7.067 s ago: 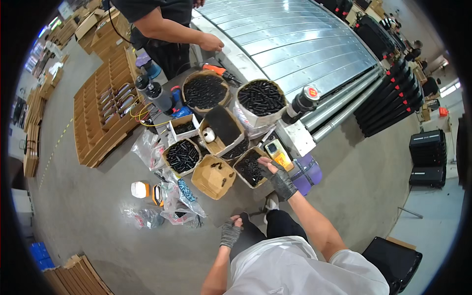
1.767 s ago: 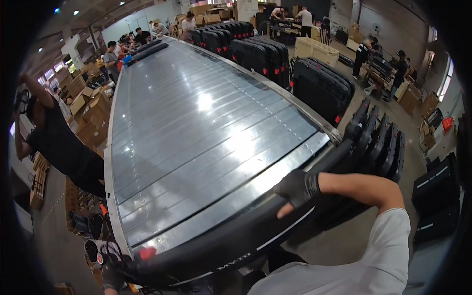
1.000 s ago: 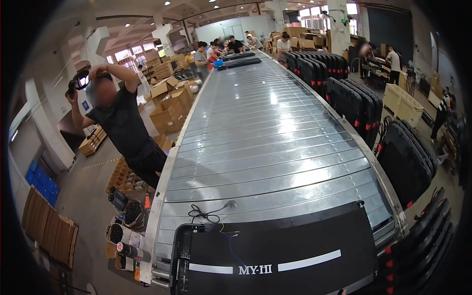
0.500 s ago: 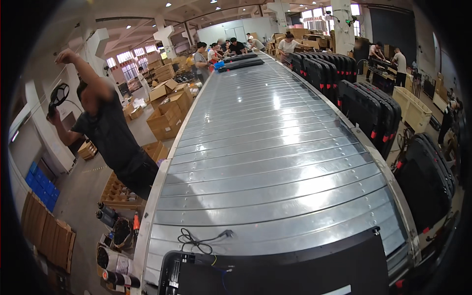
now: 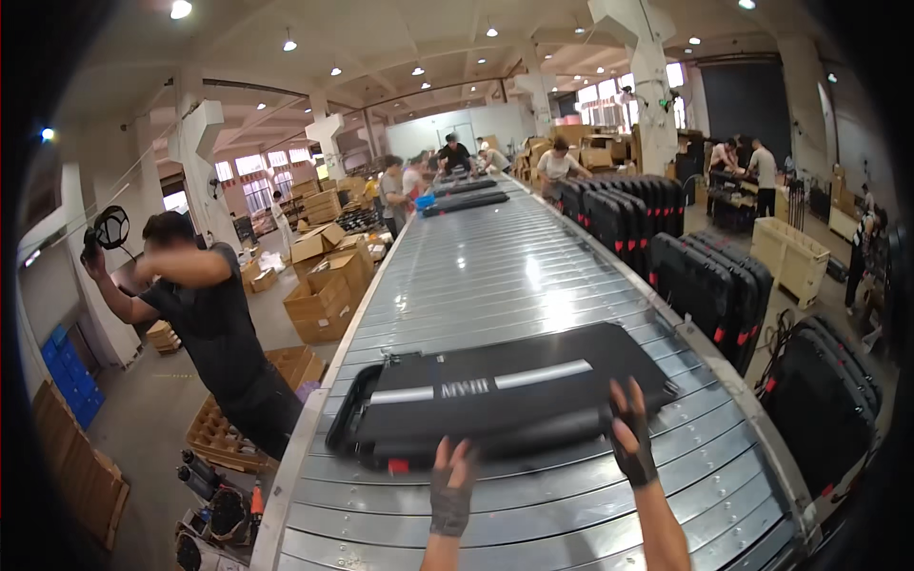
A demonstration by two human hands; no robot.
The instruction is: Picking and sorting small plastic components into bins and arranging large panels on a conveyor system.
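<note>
The black panel [image 5: 519, 404] now sits farther up the conveyor [image 5: 466, 295], hands [image 5: 451, 497] unclenched, possibly touching it.

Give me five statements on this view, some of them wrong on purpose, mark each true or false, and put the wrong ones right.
1. The black striped panel is on the metal slat conveyor. True.
2. The left hand and right hand are both gloveless. False: both wear dark fingerless gloves.
3. Black flat units with red parts stand on edge to the right of the conveyor. True.
4. The dark-shirted co-worker stands on the conveyor's right side. False: the co-worker stands on its left side.
5. The panel's red tab is at its far edge. False: it is at the near edge, toward the panel's left end.
</note>
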